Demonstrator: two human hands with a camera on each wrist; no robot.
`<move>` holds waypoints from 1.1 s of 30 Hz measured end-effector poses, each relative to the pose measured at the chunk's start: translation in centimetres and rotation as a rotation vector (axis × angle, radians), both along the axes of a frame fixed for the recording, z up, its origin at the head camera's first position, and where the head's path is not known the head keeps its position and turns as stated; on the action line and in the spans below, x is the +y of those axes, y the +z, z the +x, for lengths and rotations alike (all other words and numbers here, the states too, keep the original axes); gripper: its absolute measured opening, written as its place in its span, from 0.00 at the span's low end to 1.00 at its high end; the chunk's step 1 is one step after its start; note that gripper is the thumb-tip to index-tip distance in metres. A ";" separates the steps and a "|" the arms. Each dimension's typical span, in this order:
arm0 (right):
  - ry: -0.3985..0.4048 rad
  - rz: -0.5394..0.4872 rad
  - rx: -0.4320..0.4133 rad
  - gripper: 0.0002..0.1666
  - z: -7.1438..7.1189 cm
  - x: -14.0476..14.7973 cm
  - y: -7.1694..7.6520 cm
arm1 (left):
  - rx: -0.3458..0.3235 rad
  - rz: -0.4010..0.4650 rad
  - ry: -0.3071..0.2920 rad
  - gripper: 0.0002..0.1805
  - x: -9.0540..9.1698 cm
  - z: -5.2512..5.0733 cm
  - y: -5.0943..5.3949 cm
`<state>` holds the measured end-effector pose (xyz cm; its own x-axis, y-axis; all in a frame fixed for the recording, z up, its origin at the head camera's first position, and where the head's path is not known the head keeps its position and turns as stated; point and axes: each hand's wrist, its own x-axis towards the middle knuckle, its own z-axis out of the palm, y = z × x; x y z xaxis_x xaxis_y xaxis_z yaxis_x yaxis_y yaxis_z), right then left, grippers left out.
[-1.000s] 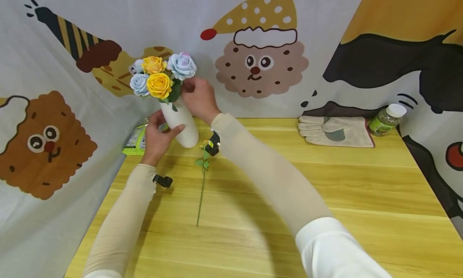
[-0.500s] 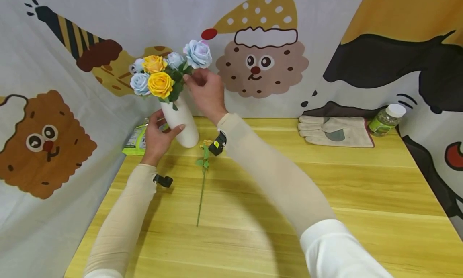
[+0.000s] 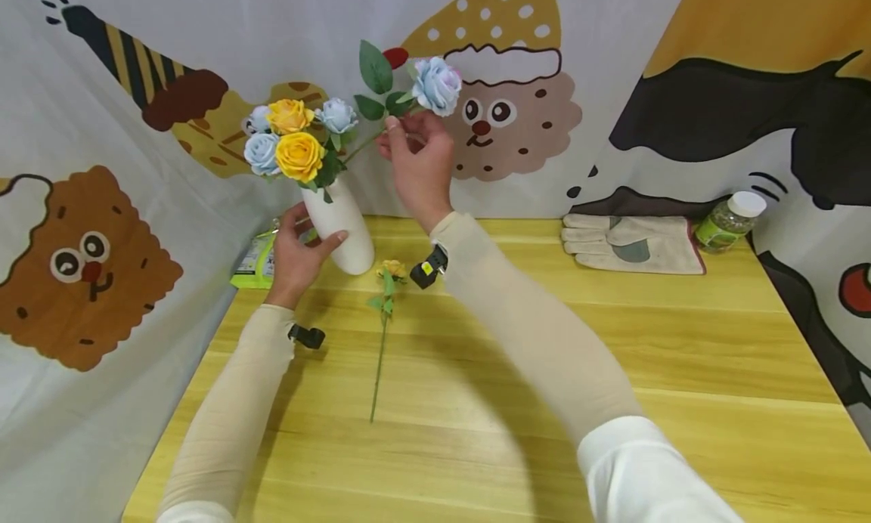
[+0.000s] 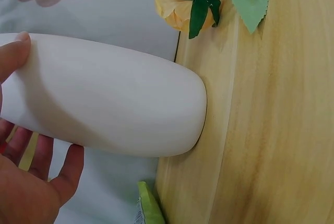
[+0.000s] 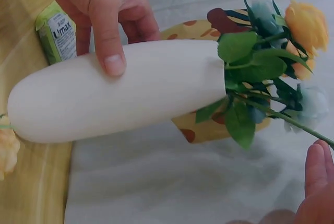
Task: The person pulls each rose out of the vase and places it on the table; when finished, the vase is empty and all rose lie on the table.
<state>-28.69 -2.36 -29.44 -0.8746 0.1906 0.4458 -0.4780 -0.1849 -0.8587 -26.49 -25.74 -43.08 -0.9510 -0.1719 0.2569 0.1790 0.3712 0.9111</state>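
A white vase [image 3: 339, 228] stands on the table, held around its side by my left hand [image 3: 296, 258]. Yellow roses [image 3: 300, 157] and light blue roses [image 3: 261, 153] fill its mouth. To the upper right, my right hand [image 3: 423, 164] pinches the stem of a pale blue rose [image 3: 437, 86] just under its leaves. That stem [image 5: 297, 123] slants out of the vase mouth in the right wrist view, its lower end hidden inside. A single yellow rose [image 3: 392, 269] lies on the table in front of the vase, its green stem toward me.
A green packet [image 3: 255, 262] sits behind my left hand at the table's left edge. At the back right lie a pale work glove [image 3: 633, 243] and a jar with a white lid [image 3: 730, 221]. A printed cloth [image 3: 503, 198] hangs behind the table [image 3: 612, 334].
My right hand has moved right and upward with the pale blue rose, drawing its head away from the bunch and baring more stem. The left hand stays on the vase.
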 end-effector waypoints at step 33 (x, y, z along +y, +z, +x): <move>-0.008 -0.121 -0.131 0.14 3.6 10.4 -4.4 | 0.003 -0.008 -0.011 0.47 0.0 -0.1 -0.1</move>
<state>-25.11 8.02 -33.88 -0.9220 0.2431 0.3015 -0.3653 -0.2877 -0.8853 -26.59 -25.69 -43.18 -0.9520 -0.1592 0.2614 0.1861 0.3768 0.9074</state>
